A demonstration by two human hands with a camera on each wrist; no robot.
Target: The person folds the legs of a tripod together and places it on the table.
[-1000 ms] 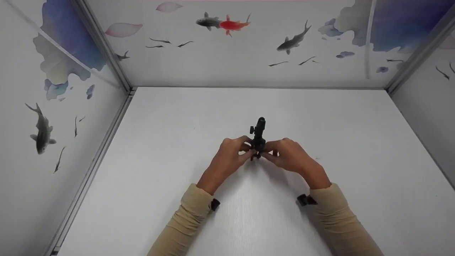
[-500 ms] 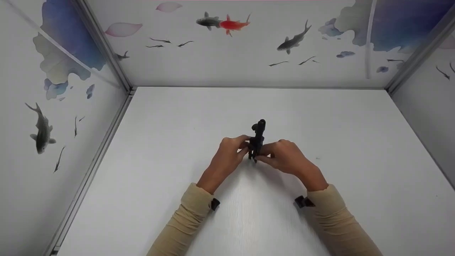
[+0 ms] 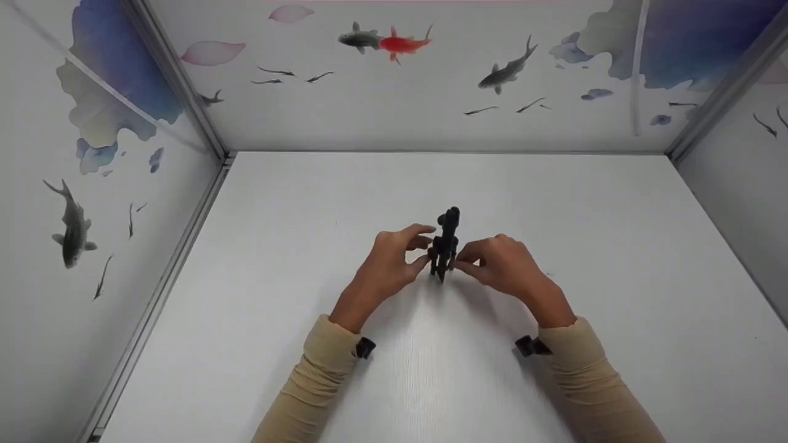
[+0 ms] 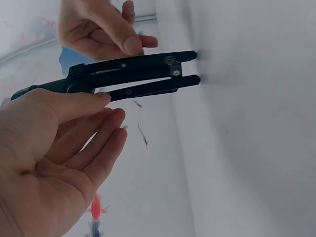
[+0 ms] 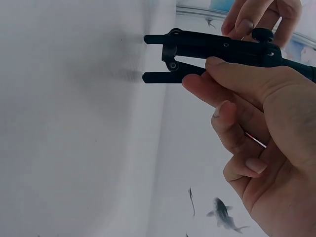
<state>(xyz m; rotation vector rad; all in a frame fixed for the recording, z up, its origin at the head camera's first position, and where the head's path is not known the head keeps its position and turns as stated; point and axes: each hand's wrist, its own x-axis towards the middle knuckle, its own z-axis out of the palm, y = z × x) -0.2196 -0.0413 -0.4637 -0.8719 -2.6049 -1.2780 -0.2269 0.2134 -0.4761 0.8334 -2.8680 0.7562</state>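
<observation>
A small black tripod stands upright between my hands, its legs nearly folded together. In the right wrist view a round knob sticks out of its side, and the leg tips are close at the white tabletop. My right hand pinches one leg between thumb and index finger, the other fingers loosely bent. On the opposite side my left hand has its thumb right at a leg. The left fingers reach out spread and relaxed, gripping nothing.
Pale panels printed with fish and leaf shapes enclose the tabletop at the back and both sides. Grey metal strips run along the corners. Each cuff carries a small black camera on its inner side.
My left hand has loosened its fingers and drawn slightly left of the tripod. The right hand went left, then back right, along the legs. The tripod has turned a little.
</observation>
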